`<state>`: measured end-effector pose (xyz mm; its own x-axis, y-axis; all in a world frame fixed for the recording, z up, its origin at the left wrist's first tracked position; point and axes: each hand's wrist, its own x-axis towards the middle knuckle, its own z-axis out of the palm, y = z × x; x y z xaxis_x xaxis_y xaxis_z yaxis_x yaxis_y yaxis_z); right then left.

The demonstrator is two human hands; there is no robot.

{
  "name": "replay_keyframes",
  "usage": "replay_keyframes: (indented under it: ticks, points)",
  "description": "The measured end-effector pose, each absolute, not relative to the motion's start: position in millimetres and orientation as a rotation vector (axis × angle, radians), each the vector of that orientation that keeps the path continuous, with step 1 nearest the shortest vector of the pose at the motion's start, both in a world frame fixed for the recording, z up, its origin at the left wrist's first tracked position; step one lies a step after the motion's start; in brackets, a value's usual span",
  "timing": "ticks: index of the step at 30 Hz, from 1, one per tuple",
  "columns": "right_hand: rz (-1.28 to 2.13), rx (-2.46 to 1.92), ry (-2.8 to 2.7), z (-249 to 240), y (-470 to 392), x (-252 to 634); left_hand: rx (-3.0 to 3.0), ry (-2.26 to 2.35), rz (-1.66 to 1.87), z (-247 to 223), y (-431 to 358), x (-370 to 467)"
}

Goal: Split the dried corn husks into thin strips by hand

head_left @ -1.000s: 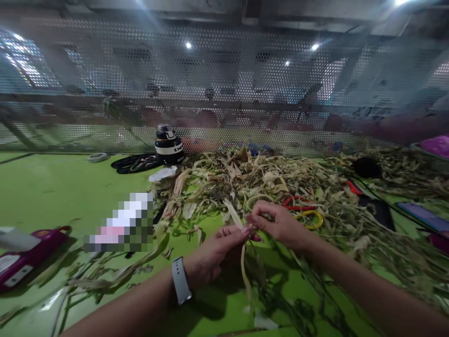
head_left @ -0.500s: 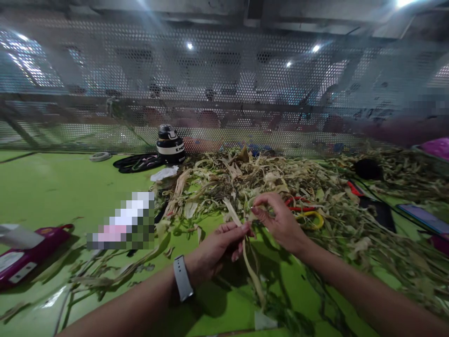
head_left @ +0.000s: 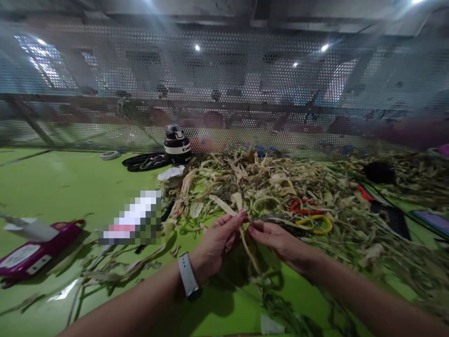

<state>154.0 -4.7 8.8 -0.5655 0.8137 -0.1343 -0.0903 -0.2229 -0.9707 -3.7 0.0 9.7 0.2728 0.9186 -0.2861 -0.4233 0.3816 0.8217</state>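
Note:
Between my hands is a pale, dried leaf strip [head_left: 251, 256], hanging down toward the green table [head_left: 206, 318]. My left hand [head_left: 219, 238] pinches it between thumb and fingers, with pale leaf ends sticking up above the grip. Close by on the right, my right hand [head_left: 275, 241] has thumb and fingers pressed together at the same strips; exactly which piece it grips is partly hidden. Beneath the hands lies a darker green braided-looking length [head_left: 280, 306] that seems to run on from the strip. A heap of dried leaf strips [head_left: 273, 180] spreads just beyond.
Red-handled scissors [head_left: 305, 206] and a yellow loop [head_left: 321, 224] lie right of my hands. A black bottle [head_left: 177, 145] stands at the back before a perforated screen [head_left: 217, 70]. A purple power strip [head_left: 44, 248] is at left, a phone [head_left: 430, 220] at far right.
My right hand has come down and left, from above the strip to beside my left hand, its fingers closing at the strips. The view has shifted slightly.

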Motion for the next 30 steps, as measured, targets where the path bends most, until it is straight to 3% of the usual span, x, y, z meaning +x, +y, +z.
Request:
replay_keyframes:
  ticks: [6,12,17,24,30]
  points:
    - [1.491,-1.148,-1.765,20,7,168,0.926,1.028,1.054,5,4,-6]
    - [0.456,-1.123,-2.423,23,21,181,1.065,1.143,0.964,5,5,-6]
    - [-0.055,-1.07,-2.302,22,7,172,0.987,1.051,1.01,7,5,-6]
    - [-0.153,-1.079,-2.475,13,-17,155,0.908,1.039,1.059,8,0,-2]
    - [0.162,-1.099,-2.217,14,-4,161,0.765,0.928,1.01,11,2,-6]
